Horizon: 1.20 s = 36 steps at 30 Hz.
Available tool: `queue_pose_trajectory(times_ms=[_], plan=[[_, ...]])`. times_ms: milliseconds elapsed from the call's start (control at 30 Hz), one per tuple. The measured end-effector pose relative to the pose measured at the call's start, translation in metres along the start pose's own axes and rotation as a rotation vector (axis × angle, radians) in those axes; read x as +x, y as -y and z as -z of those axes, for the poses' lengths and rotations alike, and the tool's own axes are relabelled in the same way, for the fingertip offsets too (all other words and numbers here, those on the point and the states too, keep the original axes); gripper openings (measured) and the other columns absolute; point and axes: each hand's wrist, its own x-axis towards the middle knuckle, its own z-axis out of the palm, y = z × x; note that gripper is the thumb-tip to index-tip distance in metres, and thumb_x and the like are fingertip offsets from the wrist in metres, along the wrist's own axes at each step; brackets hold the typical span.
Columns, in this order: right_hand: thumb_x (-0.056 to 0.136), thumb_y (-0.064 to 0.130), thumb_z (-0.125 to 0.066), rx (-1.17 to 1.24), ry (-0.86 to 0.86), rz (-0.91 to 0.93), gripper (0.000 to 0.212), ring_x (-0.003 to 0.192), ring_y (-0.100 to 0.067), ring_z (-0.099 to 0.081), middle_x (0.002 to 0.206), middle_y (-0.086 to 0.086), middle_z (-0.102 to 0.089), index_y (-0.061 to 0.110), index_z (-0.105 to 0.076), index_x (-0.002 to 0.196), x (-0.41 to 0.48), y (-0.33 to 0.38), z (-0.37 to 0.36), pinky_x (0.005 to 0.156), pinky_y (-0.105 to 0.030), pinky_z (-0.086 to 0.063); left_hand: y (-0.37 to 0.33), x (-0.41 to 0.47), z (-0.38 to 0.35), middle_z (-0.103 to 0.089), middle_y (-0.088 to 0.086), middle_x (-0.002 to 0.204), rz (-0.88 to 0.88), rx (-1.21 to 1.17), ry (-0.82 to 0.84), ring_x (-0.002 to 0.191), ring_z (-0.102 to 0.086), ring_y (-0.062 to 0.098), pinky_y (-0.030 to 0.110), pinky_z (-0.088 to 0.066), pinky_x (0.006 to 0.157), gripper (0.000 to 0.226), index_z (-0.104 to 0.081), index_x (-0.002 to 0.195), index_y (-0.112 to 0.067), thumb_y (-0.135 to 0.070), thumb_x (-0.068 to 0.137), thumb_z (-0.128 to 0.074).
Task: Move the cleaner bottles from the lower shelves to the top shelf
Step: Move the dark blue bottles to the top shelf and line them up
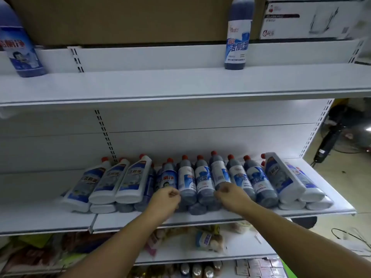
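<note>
Two blue cleaner bottles stand upright on the white top shelf [180, 85], one at the far left [23, 49] and one right of centre [238, 35]. On the lower shelf [200, 217] several blue and white cleaner bottles lie stacked on their sides, red caps pointing to the back. My left hand [165, 199] curls its fingers on the bottom end of a dark blue bottle with a cartoon label [166, 180]. My right hand [230, 195] curls on the bottom end of a blue bottle with a white label [219, 173], which sits a little higher than its neighbours.
A brown carton [120, 19] and a white box [309, 19] sit above the top shelf. White flat bottles lie at the left [124, 181] and right [285, 177] ends of the row. Packaged goods [206, 239] fill the shelves below. A fan [331, 137] and cables are on the floor at right.
</note>
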Motion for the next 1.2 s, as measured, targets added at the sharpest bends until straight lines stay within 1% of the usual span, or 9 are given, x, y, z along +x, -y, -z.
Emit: queue_pose_trajectory(times_ms=[133, 400, 500, 567, 700, 833, 967, 1033, 1200], plan=[[0.081, 0.039, -0.062, 0.521, 0.056, -0.297, 0.048, 0.098, -0.026, -0.059, 0.115, -0.009, -0.059, 0.012, -0.049, 0.119, 0.012, -0.007, -0.024, 0.064, -0.032, -0.055, 0.0, -0.004, -0.03, -0.058, 0.009, 0.075, 0.361, -0.453, 0.075, 0.065, -0.055, 0.021, 0.027, -0.046, 0.056, 0.008, -0.058, 0.089, -0.008, -0.014, 0.086, -0.059], [0.046, 0.05, -0.082, 1.006, -0.086, -0.425, 0.094, 0.086, -0.032, -0.068, 0.103, -0.014, -0.068, 0.005, -0.051, 0.122, 0.052, -0.004, -0.077, 0.077, -0.047, -0.058, -0.029, 0.01, -0.055, -0.055, 0.023, 0.121, 0.573, -1.308, -0.004, 0.109, -0.056, 0.039, 0.05, -0.049, 0.08, 0.042, -0.044, 0.127, -0.001, -0.016, 0.09, -0.059], [0.021, 0.048, -0.084, 1.113, -0.169, -0.411, 0.113, 0.084, -0.033, -0.069, 0.102, -0.013, -0.069, 0.004, -0.051, 0.12, 0.069, -0.017, -0.092, 0.07, -0.051, -0.059, -0.024, 0.021, -0.065, -0.057, 0.021, 0.119, 0.561, -1.379, -0.08, 0.089, -0.061, 0.034, 0.045, -0.052, 0.059, 0.052, -0.044, 0.131, -0.005, -0.025, 0.087, -0.064], [0.034, 0.036, -0.088, 1.169, -0.139, -0.409, 0.093, 0.08, -0.033, -0.071, 0.099, -0.015, -0.07, 0.0, -0.057, 0.113, 0.043, -0.003, -0.077, 0.065, -0.047, -0.06, -0.017, 0.026, -0.07, -0.059, 0.017, 0.117, 0.578, -1.351, -0.131, 0.082, -0.062, 0.03, 0.034, -0.054, 0.048, 0.057, -0.046, 0.128, -0.007, -0.034, 0.083, -0.067], [0.076, 0.009, -0.074, 1.137, -0.022, -0.39, 0.034, 0.058, -0.023, -0.07, 0.097, -0.02, -0.069, -0.005, -0.061, 0.103, 0.022, 0.001, -0.06, 0.04, -0.023, -0.051, -0.013, 0.029, -0.072, -0.06, 0.015, 0.125, 0.572, -1.356, -0.127, 0.106, -0.062, 0.03, 0.038, -0.056, 0.082, 0.06, -0.048, 0.128, -0.009, -0.032, 0.079, -0.072], [0.075, 0.019, -0.074, 1.154, 0.091, -0.394, 0.048, 0.097, -0.03, -0.066, 0.112, -0.018, -0.065, 0.001, -0.058, 0.116, 0.02, -0.008, -0.05, 0.06, -0.032, -0.058, -0.01, 0.017, -0.069, -0.061, 0.017, 0.107, 0.514, -1.389, -0.106, 0.088, -0.061, 0.029, 0.036, -0.052, 0.066, 0.042, -0.049, 0.118, -0.008, -0.019, 0.083, -0.069], [0.075, 0.021, -0.071, 1.162, 0.278, -0.421, 0.047, 0.11, -0.035, -0.062, 0.119, -0.021, -0.062, 0.007, -0.055, 0.116, 0.013, -0.014, -0.039, 0.095, -0.049, -0.05, -0.003, 0.0, -0.064, -0.064, 0.016, 0.086, 0.598, -1.339, -0.011, 0.076, -0.061, 0.026, 0.028, -0.056, 0.053, 0.03, -0.055, 0.101, -0.004, -0.02, 0.08, -0.069], [0.077, 0.023, -0.069, 1.172, 0.334, -0.435, 0.043, 0.113, -0.035, -0.06, 0.121, -0.021, -0.062, 0.008, -0.054, 0.114, 0.014, -0.019, -0.039, 0.095, -0.046, -0.05, -0.001, -0.003, -0.059, -0.067, 0.017, 0.075, 0.628, -1.278, 0.083, 0.07, -0.06, 0.026, 0.025, -0.053, 0.045, 0.028, -0.057, 0.095, -0.002, -0.024, 0.08, -0.065], [0.071, 0.039, -0.077, 1.127, 0.317, -0.4, 0.056, 0.1, -0.032, -0.067, 0.111, -0.017, -0.069, 0.011, -0.058, 0.115, 0.021, -0.018, -0.044, 0.087, -0.047, -0.055, -0.006, 0.002, -0.052, -0.065, 0.023, 0.099, 0.625, -1.151, 0.184, 0.085, -0.065, 0.035, 0.042, -0.058, 0.063, 0.041, -0.054, 0.104, -0.003, -0.026, 0.077, -0.075]])
